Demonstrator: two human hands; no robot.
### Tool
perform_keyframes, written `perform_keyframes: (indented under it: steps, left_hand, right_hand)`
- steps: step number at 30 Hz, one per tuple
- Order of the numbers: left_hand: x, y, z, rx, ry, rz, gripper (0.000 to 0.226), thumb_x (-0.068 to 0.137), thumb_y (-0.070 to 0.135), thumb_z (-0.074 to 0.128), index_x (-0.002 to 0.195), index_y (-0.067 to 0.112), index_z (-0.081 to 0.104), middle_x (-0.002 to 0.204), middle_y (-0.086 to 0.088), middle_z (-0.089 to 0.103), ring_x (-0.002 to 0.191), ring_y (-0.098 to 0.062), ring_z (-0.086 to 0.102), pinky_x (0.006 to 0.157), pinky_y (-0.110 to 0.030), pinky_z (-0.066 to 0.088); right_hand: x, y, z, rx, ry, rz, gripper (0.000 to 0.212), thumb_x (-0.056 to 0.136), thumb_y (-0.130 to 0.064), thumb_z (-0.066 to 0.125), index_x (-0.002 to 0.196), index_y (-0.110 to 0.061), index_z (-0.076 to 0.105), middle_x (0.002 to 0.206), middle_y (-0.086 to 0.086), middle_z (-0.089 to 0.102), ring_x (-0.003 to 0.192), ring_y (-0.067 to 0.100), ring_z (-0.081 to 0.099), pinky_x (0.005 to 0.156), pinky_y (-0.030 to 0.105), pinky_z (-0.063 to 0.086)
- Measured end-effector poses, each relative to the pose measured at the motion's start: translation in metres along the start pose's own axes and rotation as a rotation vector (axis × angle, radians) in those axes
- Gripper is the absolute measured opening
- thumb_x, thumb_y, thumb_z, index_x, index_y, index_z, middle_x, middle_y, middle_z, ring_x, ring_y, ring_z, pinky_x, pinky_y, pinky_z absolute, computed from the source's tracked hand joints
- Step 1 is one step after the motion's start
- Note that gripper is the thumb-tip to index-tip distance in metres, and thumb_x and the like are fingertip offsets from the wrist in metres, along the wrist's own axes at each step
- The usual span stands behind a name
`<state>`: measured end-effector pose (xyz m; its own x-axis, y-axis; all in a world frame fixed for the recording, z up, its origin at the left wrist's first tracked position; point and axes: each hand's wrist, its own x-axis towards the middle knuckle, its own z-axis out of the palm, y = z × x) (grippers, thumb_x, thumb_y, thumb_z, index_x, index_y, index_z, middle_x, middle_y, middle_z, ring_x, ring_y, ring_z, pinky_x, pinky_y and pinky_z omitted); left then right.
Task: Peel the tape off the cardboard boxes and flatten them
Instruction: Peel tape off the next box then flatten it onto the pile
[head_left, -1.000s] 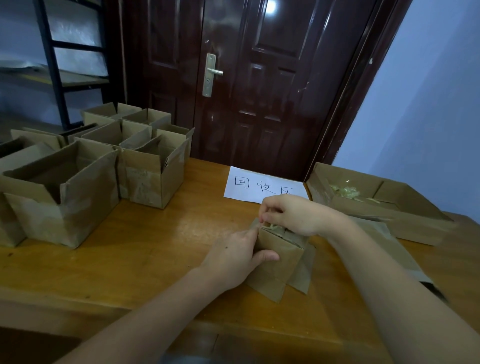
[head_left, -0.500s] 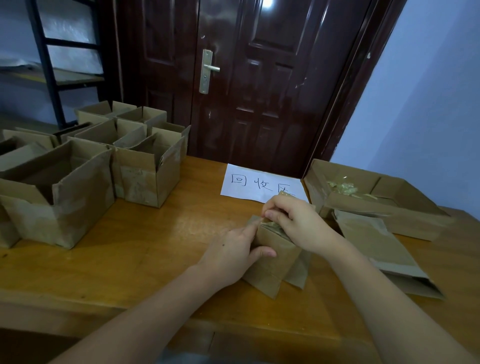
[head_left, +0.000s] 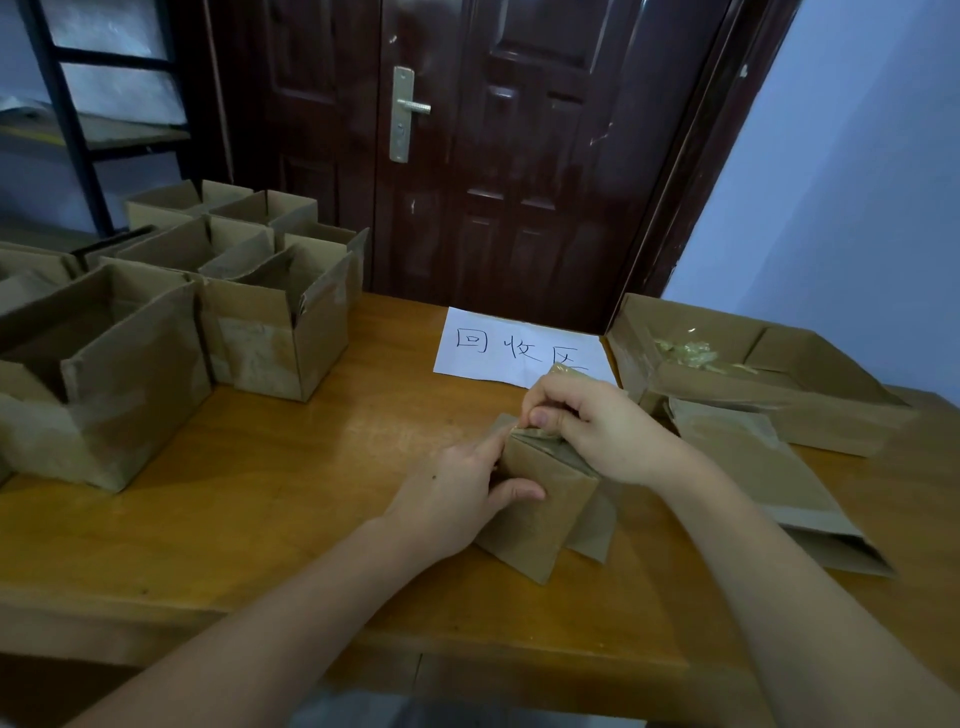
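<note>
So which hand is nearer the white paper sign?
Right. The right hand pinches tape at the small box's top, just below the paper sign; the left hand grips the box's side, nearer the person.

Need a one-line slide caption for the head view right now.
Left hand steadies a small cardboard box on the table while the right hand pinches tape at its top edge.
</note>
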<state>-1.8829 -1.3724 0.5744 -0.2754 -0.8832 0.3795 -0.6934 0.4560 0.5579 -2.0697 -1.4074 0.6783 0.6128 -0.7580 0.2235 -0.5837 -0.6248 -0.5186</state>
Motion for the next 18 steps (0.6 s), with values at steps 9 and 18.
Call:
perform_keyframes:
  steps: [9, 18]
  left_hand:
    - [-0.001, -0.004, 0.002, -0.001, 0.011, -0.028, 0.064, 0.087, 0.082, 0.04, 0.128, 0.034, 0.052, 0.097, 0.012, 0.068, 0.086, -0.009, 0.063, 0.075, -0.032, 0.056]
    - [0.002, -0.004, 0.002, 0.039, -0.025, -0.049, 0.076, 0.088, 0.083, 0.035, 0.142, 0.032, 0.048, 0.086, 0.013, 0.064, 0.075, -0.007, 0.058, 0.069, -0.032, 0.053]
  right_hand:
    - [0.003, 0.006, -0.018, -0.018, -0.191, 0.025, 0.017, 0.1, -0.017, 0.061, 0.095, -0.032, 0.067, 0.103, -0.011, 0.066, 0.104, 0.01, 0.061, 0.094, 0.04, 0.05]
    - [-0.016, 0.009, -0.028, 0.107, -0.169, 0.025, 0.023, 0.101, -0.004, 0.056, 0.088, -0.02, 0.066, 0.112, -0.008, 0.068, 0.113, 0.011, 0.061, 0.096, 0.019, 0.045]
